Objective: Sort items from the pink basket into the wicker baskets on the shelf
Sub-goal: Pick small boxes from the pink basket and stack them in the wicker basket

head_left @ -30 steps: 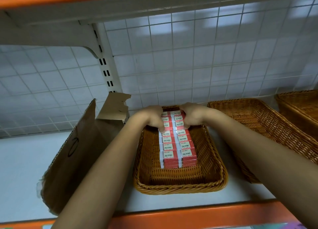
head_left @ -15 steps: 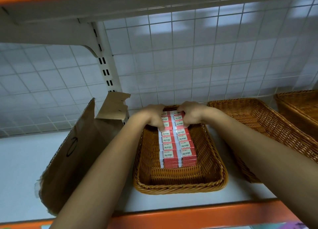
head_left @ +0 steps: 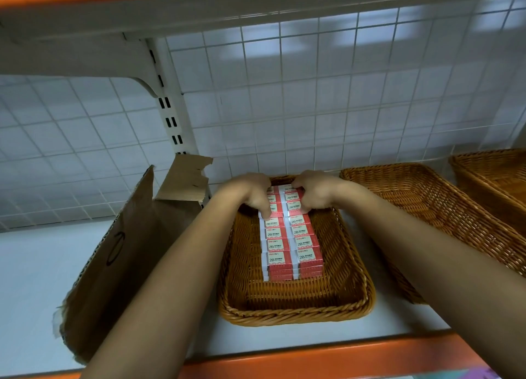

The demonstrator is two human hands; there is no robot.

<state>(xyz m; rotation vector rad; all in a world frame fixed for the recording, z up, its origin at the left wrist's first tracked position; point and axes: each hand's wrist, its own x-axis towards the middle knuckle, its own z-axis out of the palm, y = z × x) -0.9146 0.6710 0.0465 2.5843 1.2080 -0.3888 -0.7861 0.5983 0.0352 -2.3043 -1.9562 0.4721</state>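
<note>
Two neat stacked rows of small red and white 2B boxes (head_left: 291, 242) lie down the middle of a wicker basket (head_left: 296, 313) on the white shelf. My left hand (head_left: 252, 193) curls over the far end of the left row, thumb against its side. My right hand (head_left: 314, 190) curls over the far end of the right row. Both hands grip the far boxes from above. The far boxes are partly hidden under my fingers. The pink basket shows only as a sliver at the bottom right corner (head_left: 481, 374).
A torn brown cardboard box (head_left: 128, 253) leans open on the shelf, left of the basket. A second wicker basket (head_left: 427, 207) sits to the right, a third (head_left: 495, 176) at the far right. A white wire grid backs the shelf; its front edge (head_left: 313, 356) is orange.
Both hands stay at the far end of the box rows with only slight shifts of the fingers. The boxes have not visibly moved.
</note>
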